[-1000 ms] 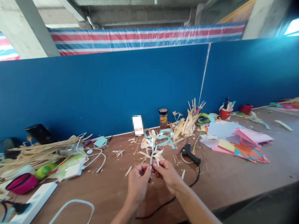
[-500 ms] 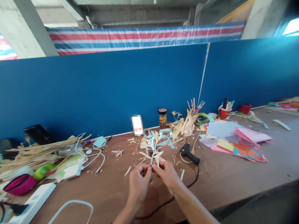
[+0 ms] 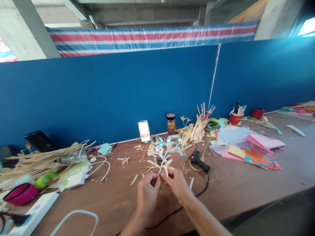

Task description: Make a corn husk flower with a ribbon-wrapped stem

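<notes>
- We pinch the blue-stemmed flower point(image 3: 161, 167) by its near end, between the fingers point(image 3: 157, 184) of our left hand point(image 3: 148, 190) and right hand point(image 3: 177, 185).
- We hold it above the surface point(image 3: 118, 196), left of the glue gun point(image 3: 201, 163).

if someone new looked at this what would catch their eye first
Probably the broad blue partition behind the table, with a striped sheet above it. Then, at lower centre, the left hand and right hand, holding a pale flower spray at its base. The bright coloured papers on the table's right side would likely come next.
</notes>
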`<state>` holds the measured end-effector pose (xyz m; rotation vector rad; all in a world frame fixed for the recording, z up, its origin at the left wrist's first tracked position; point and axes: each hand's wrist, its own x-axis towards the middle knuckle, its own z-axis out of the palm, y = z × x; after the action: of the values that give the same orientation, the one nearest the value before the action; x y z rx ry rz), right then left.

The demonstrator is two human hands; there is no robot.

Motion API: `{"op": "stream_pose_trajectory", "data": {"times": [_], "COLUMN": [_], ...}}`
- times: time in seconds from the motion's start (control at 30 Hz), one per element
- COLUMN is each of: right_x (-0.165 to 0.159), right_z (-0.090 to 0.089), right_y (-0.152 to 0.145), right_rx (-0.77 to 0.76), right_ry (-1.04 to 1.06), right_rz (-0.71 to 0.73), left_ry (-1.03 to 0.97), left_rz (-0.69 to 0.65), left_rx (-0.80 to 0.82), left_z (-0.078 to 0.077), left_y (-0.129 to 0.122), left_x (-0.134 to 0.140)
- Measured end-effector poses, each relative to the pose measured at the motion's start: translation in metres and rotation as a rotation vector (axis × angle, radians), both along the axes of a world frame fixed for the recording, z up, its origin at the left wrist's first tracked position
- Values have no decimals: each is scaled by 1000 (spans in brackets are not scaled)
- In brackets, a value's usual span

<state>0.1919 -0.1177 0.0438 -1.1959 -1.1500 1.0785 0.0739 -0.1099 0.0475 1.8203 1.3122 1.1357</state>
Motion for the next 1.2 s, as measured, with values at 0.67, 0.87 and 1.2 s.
{"op": "stream_pose_trajectory", "data": {"times": [0.67,0.87,1.2], "right_x": [3,5,2], "right_z": [-15,-25,-29], "right_y": [6,10,11], "right_rx": [-188,-205,-196], "right_ry": [424,631,654], "right_rz": [106,210,208], "left_ry": [-369,-456,-365], "left_rz": [-49,-61,-110], "left_rx": [-375,-489,-452], "left_z": [-8,3,-4], "left_y": [14,8,9], "left_x": [-1,3,3]}}
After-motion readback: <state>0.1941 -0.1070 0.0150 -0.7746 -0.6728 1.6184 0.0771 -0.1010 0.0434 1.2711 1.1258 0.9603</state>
